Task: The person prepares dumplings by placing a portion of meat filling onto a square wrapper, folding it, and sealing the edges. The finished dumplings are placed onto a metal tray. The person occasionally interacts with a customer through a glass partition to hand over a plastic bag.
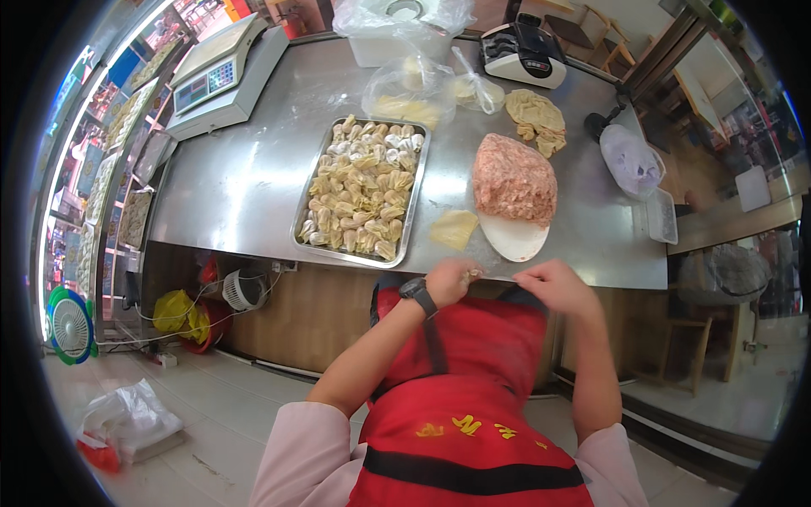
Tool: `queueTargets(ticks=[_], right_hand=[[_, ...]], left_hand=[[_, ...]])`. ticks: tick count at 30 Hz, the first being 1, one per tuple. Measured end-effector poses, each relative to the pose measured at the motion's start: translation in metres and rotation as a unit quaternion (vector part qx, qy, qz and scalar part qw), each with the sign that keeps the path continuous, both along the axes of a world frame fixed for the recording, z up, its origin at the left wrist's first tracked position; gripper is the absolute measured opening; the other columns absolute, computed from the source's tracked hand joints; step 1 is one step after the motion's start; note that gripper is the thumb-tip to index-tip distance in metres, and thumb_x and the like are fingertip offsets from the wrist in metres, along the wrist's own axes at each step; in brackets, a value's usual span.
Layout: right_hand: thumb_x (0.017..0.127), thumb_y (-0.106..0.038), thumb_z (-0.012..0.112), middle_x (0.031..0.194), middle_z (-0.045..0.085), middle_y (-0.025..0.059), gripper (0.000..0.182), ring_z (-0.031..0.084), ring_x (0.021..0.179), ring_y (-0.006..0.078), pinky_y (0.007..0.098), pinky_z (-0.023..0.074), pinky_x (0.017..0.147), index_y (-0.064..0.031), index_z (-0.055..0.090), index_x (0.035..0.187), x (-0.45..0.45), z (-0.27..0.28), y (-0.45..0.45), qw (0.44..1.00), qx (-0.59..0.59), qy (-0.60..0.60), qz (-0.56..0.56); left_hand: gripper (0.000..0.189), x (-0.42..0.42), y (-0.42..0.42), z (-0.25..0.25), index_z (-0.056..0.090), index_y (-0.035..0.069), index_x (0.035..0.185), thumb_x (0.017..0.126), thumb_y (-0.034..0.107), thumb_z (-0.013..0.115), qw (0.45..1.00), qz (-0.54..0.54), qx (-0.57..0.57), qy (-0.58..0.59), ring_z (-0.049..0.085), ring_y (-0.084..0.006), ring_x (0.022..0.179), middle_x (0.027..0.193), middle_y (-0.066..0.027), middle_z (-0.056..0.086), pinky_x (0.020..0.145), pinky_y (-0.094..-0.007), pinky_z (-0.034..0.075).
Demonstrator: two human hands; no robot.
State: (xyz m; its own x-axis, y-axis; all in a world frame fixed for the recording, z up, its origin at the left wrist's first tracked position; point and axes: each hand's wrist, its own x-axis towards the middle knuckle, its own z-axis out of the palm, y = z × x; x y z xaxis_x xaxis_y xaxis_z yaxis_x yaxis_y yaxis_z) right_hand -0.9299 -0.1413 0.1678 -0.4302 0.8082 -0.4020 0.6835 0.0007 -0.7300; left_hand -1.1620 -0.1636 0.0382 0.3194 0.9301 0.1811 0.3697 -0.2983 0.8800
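My left hand (451, 282), with a black watch on the wrist, is closed around a small piece of pale dough (470, 275) at the table's front edge. To its right, my right hand (552, 285) has its fingers curled together and pointing left; whether something thin is between them cannot be told. Just beyond the hands lies a stack of yellowish dough wrappers (453, 229). A big mound of raw minced meat (514, 177) rests on a white oval plate (516, 244). Left of these, a metal tray (410, 234) holds rows of filled wontons (361, 190).
On the steel table (222, 190) stand a digital scale (218, 79), a white tub (380, 51) under plastic film, bagged wrappers (405, 108), a banknote counter (524, 54), a crumpled dough sheet (537, 117) and a plastic bag (627, 161). Shelves of trays (120, 139) line the left.
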Motion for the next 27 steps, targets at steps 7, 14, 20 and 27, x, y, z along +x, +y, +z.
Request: queueTargets(ticks=[7, 14, 20, 27], right_hand=[[0.092, -0.020, 0.062, 0.076, 0.065, -0.0028, 0.026, 0.051, 0.071, 0.0055, 0.0260, 0.0446, 0.065, 0.0036, 0.069, 0.100, 0.065, -0.004, -0.038, 0.987, -0.089, -0.021, -0.130], [0.094, -0.018, 0.059, 0.083, 0.067, -0.0011, 0.027, 0.054, 0.077, 0.0059, 0.0239, 0.0461, 0.072, 0.0044, 0.068, 0.107, 0.071, -0.039, -0.075, 0.974, -0.125, 0.075, -0.171], [0.095, -0.018, 0.058, 0.074, 0.058, -0.0064, 0.026, 0.046, 0.067, 0.0030, 0.0217, 0.0416, 0.062, 0.0032, 0.069, 0.105, 0.052, -0.034, -0.061, 0.971, -0.125, 0.083, -0.188], [0.095, -0.020, 0.059, 0.068, 0.050, -0.0096, 0.026, 0.040, 0.061, 0.0014, 0.0204, 0.0352, 0.055, 0.0003, 0.070, 0.106, 0.054, -0.040, -0.058, 0.961, -0.100, 0.144, -0.212]], left_hand=[[0.050, -0.098, 0.009, 0.028, 0.057, 0.003, 0.061, 0.100, 0.033, 0.048, 0.948, 0.218, -0.168, -0.158, 0.054, -0.0154, 0.046, 0.053, -0.0043, 0.055, 0.044, -0.0305, 0.040], [0.071, -0.239, 0.030, 0.043, 0.052, 0.006, 0.058, 0.101, 0.055, 0.026, 0.894, 0.407, -0.010, -0.186, 0.044, -0.0090, 0.053, 0.056, 0.0016, 0.047, 0.050, -0.0288, 0.035], [0.074, -0.265, 0.008, -0.005, 0.062, -0.006, 0.113, 0.103, 0.052, 0.017, 0.874, 0.394, -0.009, -0.283, 0.054, -0.0233, 0.117, 0.117, -0.0172, 0.062, 0.106, -0.0358, 0.034], [0.027, -0.190, 0.003, 0.041, 0.066, -0.002, 0.100, 0.099, 0.021, 0.051, 0.917, 0.387, 0.080, -0.063, 0.063, -0.0213, 0.094, 0.100, -0.0105, 0.068, 0.086, -0.0339, 0.048]])
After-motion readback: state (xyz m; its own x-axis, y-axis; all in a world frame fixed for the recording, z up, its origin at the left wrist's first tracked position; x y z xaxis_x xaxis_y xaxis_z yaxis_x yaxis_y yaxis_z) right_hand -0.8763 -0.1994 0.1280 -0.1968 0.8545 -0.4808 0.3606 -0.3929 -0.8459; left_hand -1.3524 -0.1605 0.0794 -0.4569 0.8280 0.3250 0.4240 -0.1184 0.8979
